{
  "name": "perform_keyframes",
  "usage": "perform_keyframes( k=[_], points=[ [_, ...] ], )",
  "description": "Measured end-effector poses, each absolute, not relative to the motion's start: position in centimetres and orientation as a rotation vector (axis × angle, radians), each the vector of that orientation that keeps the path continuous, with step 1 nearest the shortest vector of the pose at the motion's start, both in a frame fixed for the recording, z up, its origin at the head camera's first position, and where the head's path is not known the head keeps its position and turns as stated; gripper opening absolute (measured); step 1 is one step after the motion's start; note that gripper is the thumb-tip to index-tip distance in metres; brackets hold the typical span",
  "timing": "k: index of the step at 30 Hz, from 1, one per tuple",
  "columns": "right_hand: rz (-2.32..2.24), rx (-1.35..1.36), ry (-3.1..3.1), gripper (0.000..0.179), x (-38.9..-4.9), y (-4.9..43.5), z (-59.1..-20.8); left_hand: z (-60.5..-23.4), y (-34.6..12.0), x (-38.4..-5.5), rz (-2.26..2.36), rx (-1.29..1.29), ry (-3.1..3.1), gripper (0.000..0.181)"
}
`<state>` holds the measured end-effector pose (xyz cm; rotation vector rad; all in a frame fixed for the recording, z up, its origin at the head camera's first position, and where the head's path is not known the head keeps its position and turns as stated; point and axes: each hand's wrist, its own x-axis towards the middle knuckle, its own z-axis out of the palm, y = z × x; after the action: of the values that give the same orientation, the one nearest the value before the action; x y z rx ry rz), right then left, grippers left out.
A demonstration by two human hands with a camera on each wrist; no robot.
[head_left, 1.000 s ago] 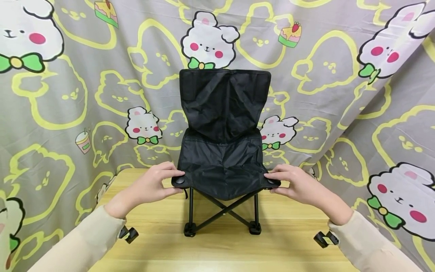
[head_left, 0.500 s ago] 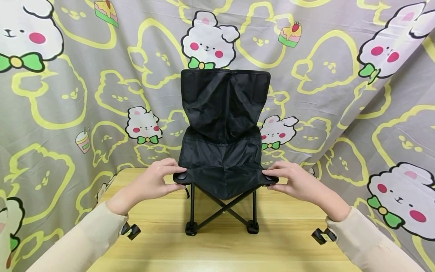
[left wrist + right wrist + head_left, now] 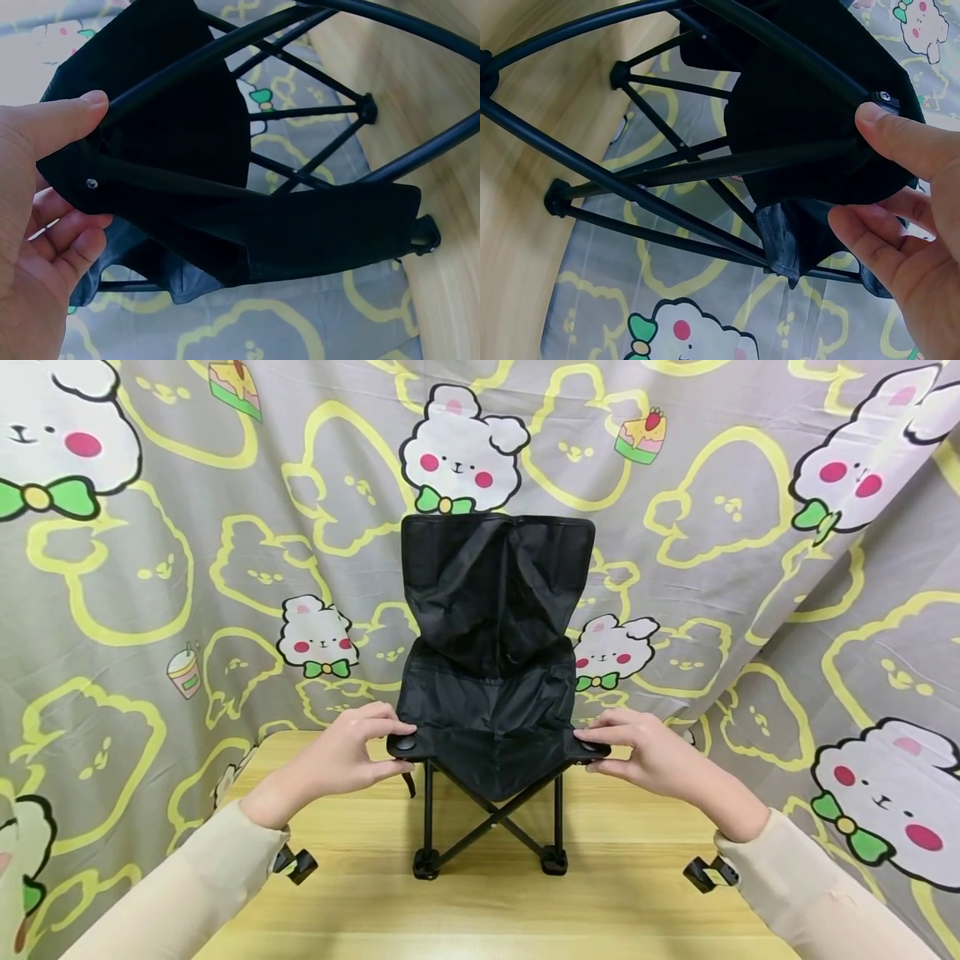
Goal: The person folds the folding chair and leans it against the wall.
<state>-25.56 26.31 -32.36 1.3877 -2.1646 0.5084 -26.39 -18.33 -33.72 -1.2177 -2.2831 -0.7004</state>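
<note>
A black folding chair (image 3: 491,697) with a fabric seat and back stands upright on crossed metal legs, facing me. My left hand (image 3: 348,752) pinches the seat's front corner on the left, fingers above and thumb below. On the opposite front corner, my right hand (image 3: 637,750) grips in the same way. The left wrist view shows the left thumb (image 3: 71,120) against the underside of that corner, near a screw. In the right wrist view the right thumb (image 3: 900,135) presses by the corner's screw, with the leg tubes (image 3: 727,161) running away below the fabric.
The chair's feet (image 3: 426,864) rest on a light wooden tabletop (image 3: 480,910). A grey curtain (image 3: 225,568) printed with rabbits and yellow outlines hangs behind and along both sides. Each sleeve cuff carries a small black wrist device (image 3: 298,865).
Both hands have moved slightly inward and up, bringing the seat's front corners closer together. The chair has become a little narrower, its front feet nearer each other.
</note>
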Motion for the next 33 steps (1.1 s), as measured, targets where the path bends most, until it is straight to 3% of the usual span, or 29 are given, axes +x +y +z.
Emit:
perform_keyframes(
  k=[33],
  points=[
    [0.449,1.351,-2.178,0.048,-25.6,25.2,-30.8,-31.7,-16.2,-26.2,-0.737,-1.215,-2.303,0.041]
  ],
)
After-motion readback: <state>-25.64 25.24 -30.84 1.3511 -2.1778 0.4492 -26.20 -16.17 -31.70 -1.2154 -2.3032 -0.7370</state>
